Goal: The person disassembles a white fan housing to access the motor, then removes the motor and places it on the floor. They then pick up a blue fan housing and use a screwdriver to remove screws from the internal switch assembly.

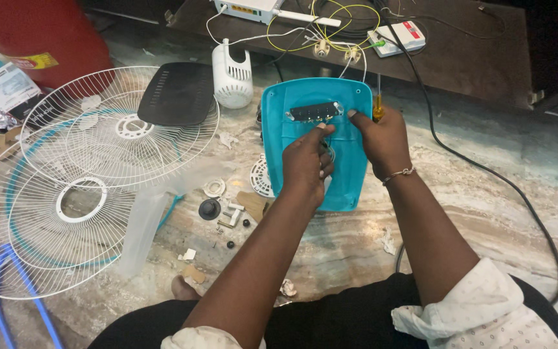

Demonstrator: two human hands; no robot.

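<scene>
The person is working on a teal fan base (pixel 292 139) held upright over the floor (pixel 485 194): the left hand (pixel 305 165) is pressing curled fingers against its middle, the right hand (pixel 382 139) is closing around a yellow-handled screwdriver (pixel 378 106) at its right edge. The black switch strip (pixel 314 111) is sitting in place, while both grilles (pixel 121 126), the white motor cover (pixel 232 74) and loose screws (pixel 230 216) are lying apart, so assembly looks far from finished.

Both forearms reach forward, left hand (pixel 306 163) fingers curled, right hand (pixel 382 139) closed in a grip.

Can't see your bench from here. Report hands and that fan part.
Left hand pressing on teal fan housing. Right hand gripping its edge, holding screwdriver. White fan grilles and loose small parts alongside, left.
</scene>
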